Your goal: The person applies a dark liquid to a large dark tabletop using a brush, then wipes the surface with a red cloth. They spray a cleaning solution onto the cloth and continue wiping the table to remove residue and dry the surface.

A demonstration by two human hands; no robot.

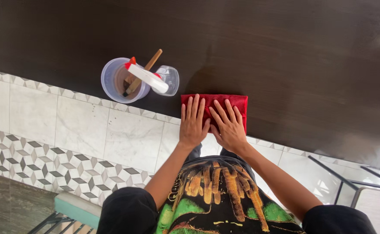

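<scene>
Red cloth under both flat, released hands' grip, left hand, right hand, spray bottle and plastic cup nearby

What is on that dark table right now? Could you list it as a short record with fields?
surface: dark brown wooden table
cloth: red folded cloth at the near table edge
left hand: flat, palm down on the cloth
right hand: flat on the cloth, beside the left
container: clear plastic tub holding a wooden-handled brush
bottle: clear spray bottle with white and red trigger, touching the tub
floor: pale tiles with patterned border
</scene>
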